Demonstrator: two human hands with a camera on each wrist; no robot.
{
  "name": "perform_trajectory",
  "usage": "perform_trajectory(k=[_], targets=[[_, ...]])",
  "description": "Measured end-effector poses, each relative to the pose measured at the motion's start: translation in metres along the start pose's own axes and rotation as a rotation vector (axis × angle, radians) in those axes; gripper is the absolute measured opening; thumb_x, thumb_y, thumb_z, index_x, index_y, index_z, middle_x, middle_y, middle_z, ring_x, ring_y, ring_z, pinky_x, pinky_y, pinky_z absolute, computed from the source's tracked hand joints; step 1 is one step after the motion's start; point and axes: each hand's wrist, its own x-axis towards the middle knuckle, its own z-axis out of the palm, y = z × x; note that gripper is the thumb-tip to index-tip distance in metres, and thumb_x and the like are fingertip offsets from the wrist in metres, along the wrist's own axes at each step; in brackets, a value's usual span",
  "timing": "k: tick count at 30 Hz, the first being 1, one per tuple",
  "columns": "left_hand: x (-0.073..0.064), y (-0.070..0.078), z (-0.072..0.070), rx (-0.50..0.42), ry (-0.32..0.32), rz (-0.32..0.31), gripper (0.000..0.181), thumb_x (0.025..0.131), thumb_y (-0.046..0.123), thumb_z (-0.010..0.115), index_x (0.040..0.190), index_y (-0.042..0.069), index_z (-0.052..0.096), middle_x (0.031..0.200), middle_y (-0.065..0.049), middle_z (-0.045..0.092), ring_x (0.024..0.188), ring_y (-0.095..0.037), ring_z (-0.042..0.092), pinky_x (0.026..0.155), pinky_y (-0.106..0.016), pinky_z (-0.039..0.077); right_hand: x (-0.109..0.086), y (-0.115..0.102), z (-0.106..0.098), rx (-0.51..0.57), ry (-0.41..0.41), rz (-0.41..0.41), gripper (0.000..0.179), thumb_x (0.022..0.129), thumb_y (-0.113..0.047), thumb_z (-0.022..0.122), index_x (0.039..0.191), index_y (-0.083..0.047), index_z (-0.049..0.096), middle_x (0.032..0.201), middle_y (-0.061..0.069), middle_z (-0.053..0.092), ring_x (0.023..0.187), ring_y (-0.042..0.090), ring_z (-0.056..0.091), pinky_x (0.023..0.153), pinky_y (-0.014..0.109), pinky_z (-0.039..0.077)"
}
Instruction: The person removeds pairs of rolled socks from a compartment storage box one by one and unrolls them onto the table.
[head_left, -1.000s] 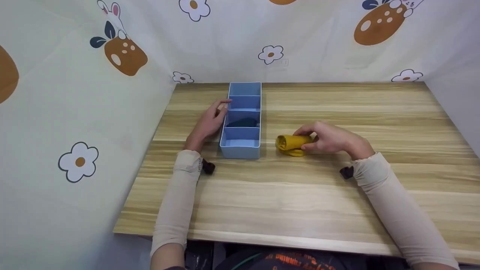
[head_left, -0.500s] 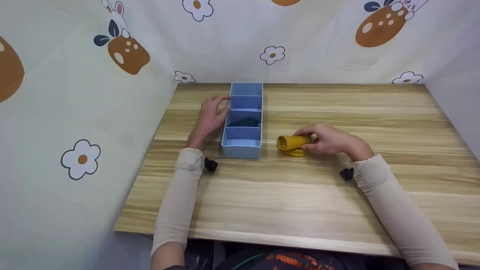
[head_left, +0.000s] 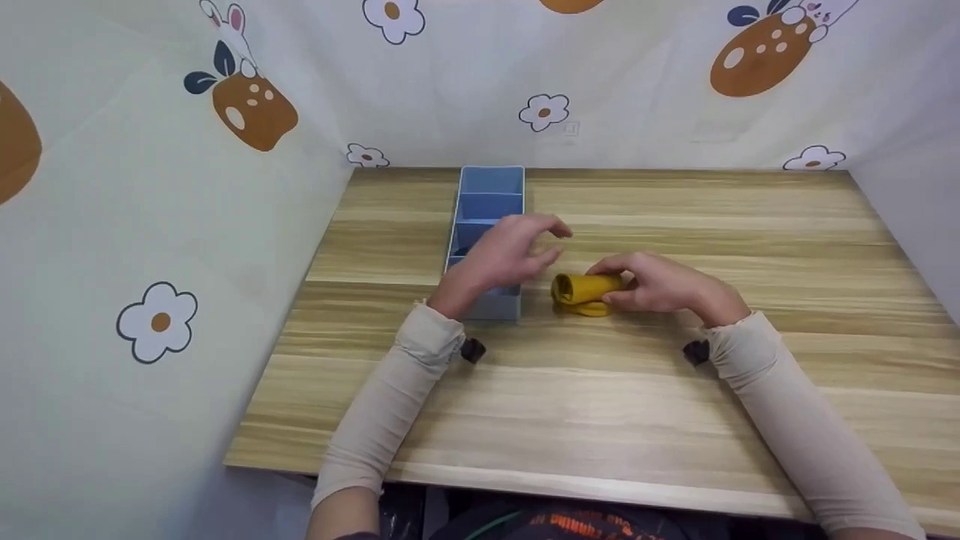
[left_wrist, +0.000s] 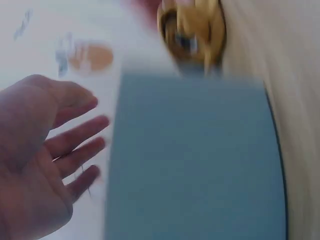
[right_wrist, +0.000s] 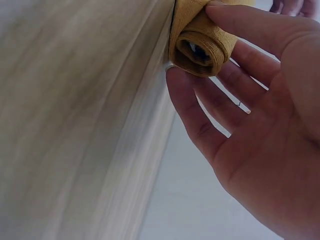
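Note:
A rolled-up yellow knit cloth lies on the table with a folded layer under the roll. My right hand holds its right end between thumb and fingers; in the right wrist view the spiral end of the yellow roll faces the camera. My left hand hovers over the blue divided box, its fingers apart and pointing right toward the roll, with nothing in them. The left wrist view shows the left hand beside the blurred blue box wall. A dark cloth in one compartment is mostly hidden.
The blue box stands left of the roll, lengthwise toward the back of the wooden table. A patterned cloth wall rises behind the table, with another along the left. A black wrist camera sits below the left wrist.
My left hand has left the box's left side and swung right across it, toward the yellow roll. The right hand stays on the roll, which has hardly moved.

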Motion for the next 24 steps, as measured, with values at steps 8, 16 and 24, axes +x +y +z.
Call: perform_trajectory(k=[8, 16, 24], targets=[[0.023, 0.028, 0.028, 0.13, -0.223, 0.027, 0.03, 0.103, 0.044, 0.073, 0.113, 0.015, 0.074, 0.097, -0.001, 0.071, 0.078, -0.017, 0.062, 0.065, -0.029, 0.051, 0.005, 0.003, 0.002, -0.027, 0.028, -0.036, 0.033, 0.1, -0.013, 0.078, 0.132, -0.015, 0.073, 0.126, 0.002, 0.076, 0.107, 0.019, 0.068, 0.095, 0.047, 0.058], [0.021, 0.015, 0.034, 0.05, -0.326, 0.026, 0.053, 0.09, 0.053, 0.087, 0.121, 0.016, 0.064, 0.116, 0.0, 0.072, 0.092, -0.016, 0.065, 0.076, -0.029, 0.054, 0.004, 0.008, 0.002, 0.014, 0.001, -0.043, 0.036, 0.099, -0.011, 0.078, 0.135, -0.015, 0.072, 0.127, 0.0, 0.076, 0.109, 0.02, 0.068, 0.099, 0.048, 0.058], [0.024, 0.014, 0.029, -0.037, -0.39, 0.06, 0.048, 0.096, 0.029, 0.085, 0.134, 0.011, 0.06, 0.126, -0.007, 0.071, 0.105, -0.018, 0.07, 0.095, -0.032, 0.061, 0.001, 0.01, -0.002, 0.051, 0.008, -0.001, 0.04, 0.1, -0.013, 0.078, 0.139, -0.012, 0.069, 0.132, 0.006, 0.075, 0.118, 0.026, 0.07, 0.105, 0.054, 0.056]])
